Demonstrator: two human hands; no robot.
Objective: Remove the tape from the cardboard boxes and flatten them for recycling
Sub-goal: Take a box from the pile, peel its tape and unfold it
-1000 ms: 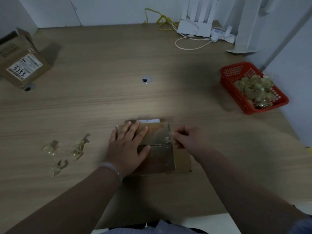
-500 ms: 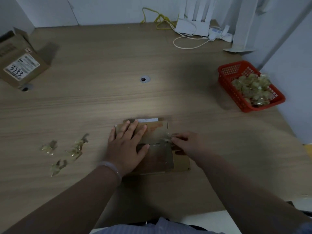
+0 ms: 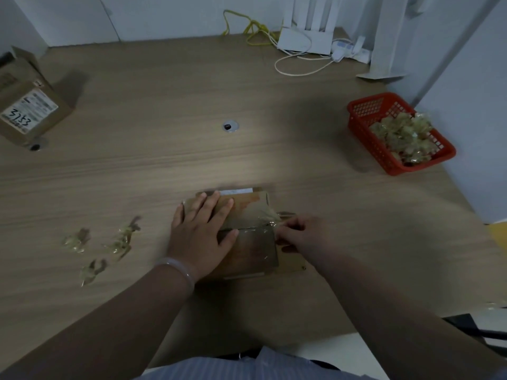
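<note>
Pinching glossy crinkled tape, right hand, flat cardboard

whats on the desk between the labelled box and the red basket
In the head view, just a round cable hole in otherwise bare tabletop.

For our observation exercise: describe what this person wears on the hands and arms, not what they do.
The left hand and right hand are bare: no gloves, no rings that I can make out. A pale, smooth bangle circles the left wrist. Both forearms show no sleeves. A light blue striped garment shows at the bottom edge.
</note>
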